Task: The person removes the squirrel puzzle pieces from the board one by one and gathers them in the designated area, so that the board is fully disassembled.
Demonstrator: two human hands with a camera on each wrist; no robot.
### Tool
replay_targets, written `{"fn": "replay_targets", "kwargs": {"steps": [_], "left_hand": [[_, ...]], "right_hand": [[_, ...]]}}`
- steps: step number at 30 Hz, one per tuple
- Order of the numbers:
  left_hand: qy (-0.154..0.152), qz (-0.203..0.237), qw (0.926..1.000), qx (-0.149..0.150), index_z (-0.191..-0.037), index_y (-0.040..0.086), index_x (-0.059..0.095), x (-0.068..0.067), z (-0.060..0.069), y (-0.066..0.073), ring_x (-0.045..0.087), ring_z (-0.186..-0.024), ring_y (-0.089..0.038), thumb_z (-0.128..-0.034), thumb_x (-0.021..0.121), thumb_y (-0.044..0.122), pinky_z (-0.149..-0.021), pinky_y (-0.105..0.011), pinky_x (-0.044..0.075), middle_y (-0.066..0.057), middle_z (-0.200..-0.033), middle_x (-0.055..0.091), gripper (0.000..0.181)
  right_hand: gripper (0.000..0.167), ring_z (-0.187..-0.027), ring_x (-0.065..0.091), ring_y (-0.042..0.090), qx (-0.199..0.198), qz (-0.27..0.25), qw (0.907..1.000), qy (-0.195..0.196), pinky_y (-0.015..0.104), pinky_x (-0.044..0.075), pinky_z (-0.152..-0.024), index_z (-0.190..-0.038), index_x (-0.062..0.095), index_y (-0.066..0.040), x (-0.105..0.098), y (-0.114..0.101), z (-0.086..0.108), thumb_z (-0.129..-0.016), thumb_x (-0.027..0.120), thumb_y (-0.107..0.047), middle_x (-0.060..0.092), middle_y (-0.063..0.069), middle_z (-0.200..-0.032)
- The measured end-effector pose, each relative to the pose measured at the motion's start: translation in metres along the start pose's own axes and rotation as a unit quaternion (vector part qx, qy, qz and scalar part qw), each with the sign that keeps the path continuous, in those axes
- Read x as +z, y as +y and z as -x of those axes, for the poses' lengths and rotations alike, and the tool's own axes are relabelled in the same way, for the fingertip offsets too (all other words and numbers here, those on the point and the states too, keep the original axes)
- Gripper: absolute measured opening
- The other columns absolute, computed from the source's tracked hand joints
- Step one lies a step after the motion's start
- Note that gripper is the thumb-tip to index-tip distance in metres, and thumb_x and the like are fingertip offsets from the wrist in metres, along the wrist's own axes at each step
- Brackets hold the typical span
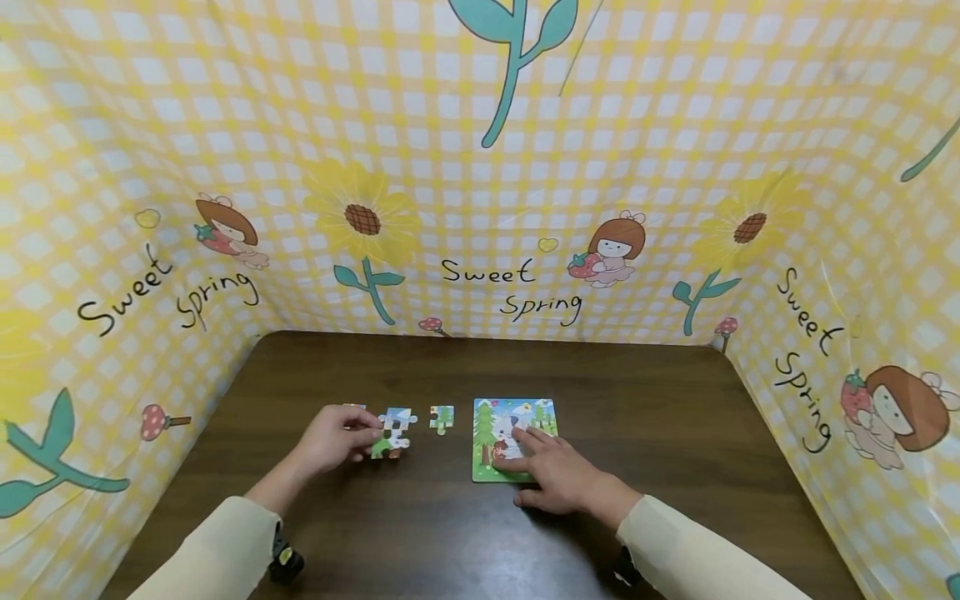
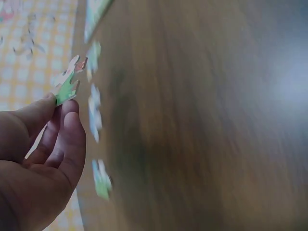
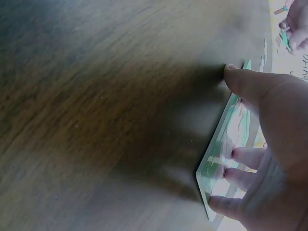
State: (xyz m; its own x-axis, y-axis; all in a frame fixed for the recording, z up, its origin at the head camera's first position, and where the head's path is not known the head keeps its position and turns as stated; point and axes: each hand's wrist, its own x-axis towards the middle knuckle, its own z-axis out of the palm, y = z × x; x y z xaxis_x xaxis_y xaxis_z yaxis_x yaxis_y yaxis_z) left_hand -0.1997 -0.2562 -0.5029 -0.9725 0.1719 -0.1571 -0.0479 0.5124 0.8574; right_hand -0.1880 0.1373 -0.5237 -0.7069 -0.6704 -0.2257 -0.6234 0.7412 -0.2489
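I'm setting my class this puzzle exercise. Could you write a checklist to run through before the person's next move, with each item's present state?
1. Held puzzle piece secure: ok; the left grip pinches it between thumb and fingers.
2. Held piece down on the table: not ok; it is raised above it.
3. Right grip on the picture board: ok; its fingers rest there.
4. Board's picture fully visible: not ok; the right grip covers part.
5. Three loose pieces lying apart: ok, by the left wrist view.
6. Held piece matches a neighbour: cannot tell.
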Motion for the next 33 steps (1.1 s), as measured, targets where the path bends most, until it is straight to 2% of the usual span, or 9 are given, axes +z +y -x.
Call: {"fn": "replay_targets", "kwargs": {"steps": [7, 13, 19, 24, 28, 33], "left_hand": [[0.016, -0.039, 0.9988, -0.026, -0.106, -0.003, 0.073, -0.031, 0.011, -0.032, 0.066, -0.071, -0.024, -0.0963, 0.071, 0.009, -0.061, -0.041, 0.059, -0.011, -0.085, 0.071, 0.016], [0.015, -0.076, 0.9961, -0.044, -0.104, -0.003, 0.075, -0.041, 0.013, -0.047, 0.064, -0.068, -0.021, -0.0954, 0.07, 0.006, -0.059, -0.037, 0.057, -0.01, -0.079, 0.07, 0.013], [0.012, -0.123, 0.992, -0.029, -0.101, 0.002, 0.077, -0.043, 0.01, -0.053, 0.063, -0.069, -0.02, -0.0944, 0.072, 0.007, -0.059, -0.035, 0.053, -0.007, -0.078, 0.07, 0.01], [0.022, -0.171, 0.985, -0.005, -0.096, 0.006, 0.078, -0.042, 0.01, -0.052, 0.062, -0.07, -0.016, -0.0924, 0.074, 0.008, -0.062, -0.033, 0.051, -0.003, -0.082, 0.072, 0.007], [0.033, -0.214, 0.9762, 0.016, -0.093, 0.007, 0.079, -0.042, 0.01, -0.049, 0.064, -0.077, -0.015, -0.0906, 0.075, 0.008, -0.069, -0.037, 0.052, -0.002, -0.088, 0.075, 0.005], [0.039, -0.245, 0.9685, 0.024, -0.092, 0.009, 0.08, -0.041, 0.009, -0.048, 0.067, -0.086, -0.019, -0.09, 0.075, 0.008, -0.076, -0.045, 0.055, -0.003, -0.091, 0.076, 0.005]], "right_hand": [[0.058, -0.155, 0.022, 0.039, -0.008, -0.007, 0.9999, 0.001, 0.068, 0.03, -0.115, -0.152, 0.048, -0.042, -0.001, 0.003, 0.002, -0.097, 0.066, -0.05, 0.025, 0.013, -0.169], [0.058, -0.156, 0.022, 0.039, -0.011, -0.012, 0.9999, -0.002, 0.068, 0.029, -0.115, -0.152, 0.048, -0.041, -0.001, 0.003, 0.0, -0.097, 0.066, -0.05, 0.025, 0.013, -0.169], [0.058, -0.155, 0.023, 0.039, -0.01, -0.011, 0.9999, 0.001, 0.069, 0.031, -0.113, -0.152, 0.048, -0.042, 0.0, 0.004, 0.0, -0.097, 0.067, -0.05, 0.025, 0.013, -0.169], [0.058, -0.156, 0.022, 0.038, -0.012, -0.008, 0.9999, 0.003, 0.069, 0.031, -0.114, -0.151, 0.048, -0.042, 0.0, 0.004, 0.0, -0.097, 0.066, -0.05, 0.026, 0.012, -0.169], [0.058, -0.155, 0.023, 0.039, -0.012, -0.006, 0.9999, 0.003, 0.069, 0.031, -0.114, -0.151, 0.049, -0.042, 0.0, 0.003, 0.001, -0.097, 0.067, -0.05, 0.026, 0.013, -0.169], [0.057, -0.155, 0.024, 0.039, -0.011, -0.005, 0.9999, 0.003, 0.068, 0.031, -0.114, -0.151, 0.05, -0.041, 0.0, 0.003, 0.001, -0.097, 0.067, -0.05, 0.027, 0.013, -0.168]]}}
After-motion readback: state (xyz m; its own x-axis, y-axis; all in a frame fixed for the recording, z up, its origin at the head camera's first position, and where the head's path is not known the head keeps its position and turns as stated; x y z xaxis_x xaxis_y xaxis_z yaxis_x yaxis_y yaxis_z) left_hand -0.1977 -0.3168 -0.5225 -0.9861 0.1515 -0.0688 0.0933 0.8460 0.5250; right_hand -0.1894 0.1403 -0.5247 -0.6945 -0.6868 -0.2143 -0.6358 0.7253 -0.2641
